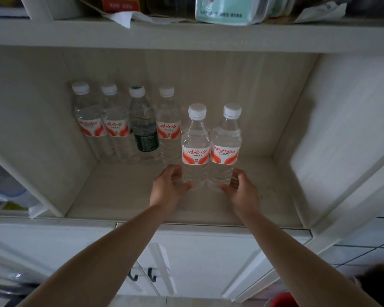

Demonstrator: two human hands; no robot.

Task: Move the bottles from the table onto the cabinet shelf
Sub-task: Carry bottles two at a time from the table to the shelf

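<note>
Two clear water bottles with white caps and red-and-white labels stand side by side on the cabinet shelf [124, 196]. My left hand [169, 187] grips the base of the left bottle [195, 147]. My right hand [242, 191] grips the base of the right bottle [225, 145]. Behind them, a row of several bottles stands against the back wall: three with red labels [90, 122] [115, 122] [167, 125] and one with a dark label [143, 125].
The shelf above [186, 34] holds boxes, a mint-green pack [224, 12] and papers. White side panels [333, 129] bound the compartment. Below are cabinet doors with black handles [152, 274]. A red object [282, 301] shows at the bottom right.
</note>
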